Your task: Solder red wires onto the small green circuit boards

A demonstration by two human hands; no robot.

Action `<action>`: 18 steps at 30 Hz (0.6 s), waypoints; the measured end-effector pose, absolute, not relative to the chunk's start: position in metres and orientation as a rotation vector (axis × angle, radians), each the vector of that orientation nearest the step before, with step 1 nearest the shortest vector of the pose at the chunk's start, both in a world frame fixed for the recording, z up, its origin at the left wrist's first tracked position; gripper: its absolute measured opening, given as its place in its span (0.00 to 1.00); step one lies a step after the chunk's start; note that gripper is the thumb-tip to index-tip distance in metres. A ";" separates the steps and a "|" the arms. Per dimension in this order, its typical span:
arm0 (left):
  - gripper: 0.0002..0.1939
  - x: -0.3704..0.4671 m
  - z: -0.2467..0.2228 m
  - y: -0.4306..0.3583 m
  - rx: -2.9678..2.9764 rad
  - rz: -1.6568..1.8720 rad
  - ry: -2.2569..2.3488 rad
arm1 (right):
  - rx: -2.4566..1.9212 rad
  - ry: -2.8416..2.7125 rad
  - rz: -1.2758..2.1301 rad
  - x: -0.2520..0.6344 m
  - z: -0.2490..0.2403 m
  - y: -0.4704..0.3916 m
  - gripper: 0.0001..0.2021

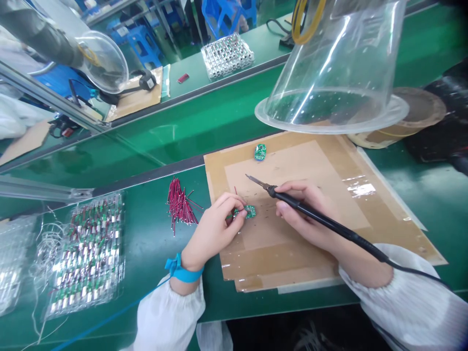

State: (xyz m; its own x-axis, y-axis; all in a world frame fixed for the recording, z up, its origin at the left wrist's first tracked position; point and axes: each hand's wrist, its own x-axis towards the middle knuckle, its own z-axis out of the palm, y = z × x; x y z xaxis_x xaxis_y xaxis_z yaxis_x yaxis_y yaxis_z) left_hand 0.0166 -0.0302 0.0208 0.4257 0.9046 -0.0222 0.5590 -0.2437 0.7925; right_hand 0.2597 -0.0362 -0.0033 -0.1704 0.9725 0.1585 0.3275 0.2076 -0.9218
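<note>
My right hand (309, 212) grips a black soldering iron (314, 210) like a pen, its metal tip pointing up and left above the cardboard mat. My left hand (217, 222) is closed in a pinch at a small green circuit board (250, 211) on the mat. A thin red wire (236, 190) sticks up from behind its fingers, which cover part of the board. The iron's tip is apart from the board. Another green circuit board (260, 152) lies near the mat's back edge. A pile of short red wires (180, 204) is left of the mat.
A clear plastic fume hood (329, 105) hangs over the mat's back. Behind it stands a round brown container (402, 129). At left lies a clear tray (87, 253) of wired boards, with loose white wires (51, 248) beside it. A blue cord (117, 317) runs from my left wristband.
</note>
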 end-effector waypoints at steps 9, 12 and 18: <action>0.03 0.017 0.020 -0.031 1.930 0.586 1.241 | -1.219 -1.551 1.005 0.259 -0.001 -0.039 0.16; 0.03 0.016 0.020 -0.031 1.925 0.580 1.240 | -1.187 -1.518 0.987 0.264 -0.001 -0.046 0.14; 0.04 0.014 0.021 -0.032 1.907 0.549 1.245 | -1.140 -1.394 0.872 0.274 -0.003 -0.052 0.05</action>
State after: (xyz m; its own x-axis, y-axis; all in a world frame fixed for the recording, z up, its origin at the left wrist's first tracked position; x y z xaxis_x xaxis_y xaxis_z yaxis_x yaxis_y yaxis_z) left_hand 0.0141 -0.0318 0.0205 0.4276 0.9021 -0.0572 0.5661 -0.2179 0.7950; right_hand 0.2738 -0.0516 -0.0033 0.0430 0.9587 0.2813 0.1662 0.2708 -0.9482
